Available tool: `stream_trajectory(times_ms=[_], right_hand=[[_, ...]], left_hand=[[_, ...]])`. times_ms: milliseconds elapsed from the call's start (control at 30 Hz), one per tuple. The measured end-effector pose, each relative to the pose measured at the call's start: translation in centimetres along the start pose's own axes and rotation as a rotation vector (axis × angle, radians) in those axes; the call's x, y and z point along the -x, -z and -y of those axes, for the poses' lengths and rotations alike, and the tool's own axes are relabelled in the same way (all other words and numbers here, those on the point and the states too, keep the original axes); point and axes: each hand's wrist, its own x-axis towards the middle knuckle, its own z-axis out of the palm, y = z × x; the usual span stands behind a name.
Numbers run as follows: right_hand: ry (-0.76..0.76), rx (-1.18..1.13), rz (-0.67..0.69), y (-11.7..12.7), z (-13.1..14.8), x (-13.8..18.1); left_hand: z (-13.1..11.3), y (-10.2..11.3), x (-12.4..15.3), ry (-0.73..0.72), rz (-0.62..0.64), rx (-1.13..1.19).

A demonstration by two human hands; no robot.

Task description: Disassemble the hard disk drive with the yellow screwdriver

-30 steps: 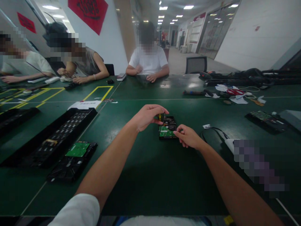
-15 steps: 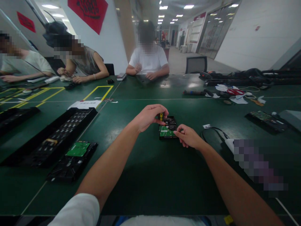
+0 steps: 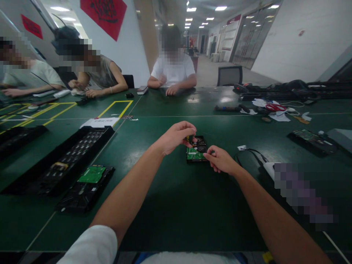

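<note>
A black hard drive with a green circuit board [image 3: 193, 154] lies on the dark green table in front of me. My left hand [image 3: 177, 137] reaches over its far left part, fingers closed round the yellow and black handle of a screwdriver [image 3: 189, 138]. The screwdriver stands roughly upright over the drive; its tip is hidden by my fingers. My right hand [image 3: 220, 158] is closed at the drive's right edge, thumb and forefinger pinching it near the board.
To the left lie another hard drive [image 3: 92, 174] and a long black tray [image 3: 59, 161]. A third drive [image 3: 310, 141] sits at the right. Nearer are a cable [image 3: 251, 151] and a blurred-out white device [image 3: 269, 168]. Scissors [image 3: 275, 107] and papers lie farther back. Co-workers sit across the table.
My left fingers have shifted round the screwdriver handle, covering more of it. My right hand and the hard drive keep their place. The facing co-worker's hand has moved slightly left.
</note>
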Motion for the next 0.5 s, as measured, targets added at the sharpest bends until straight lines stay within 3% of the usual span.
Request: stream_trajectory(times_ms=[267,500], right_hand=[[-0.016,0.001,0.003,0.1,0.1,0.1],[-0.005,0.005,0.006,0.1,0.3,0.2]], left_hand=[[-0.2,0.3,-0.1,-0.026,-0.057,-0.072],[-0.7,0.4,0.3,-0.038,-0.004,-0.125]])
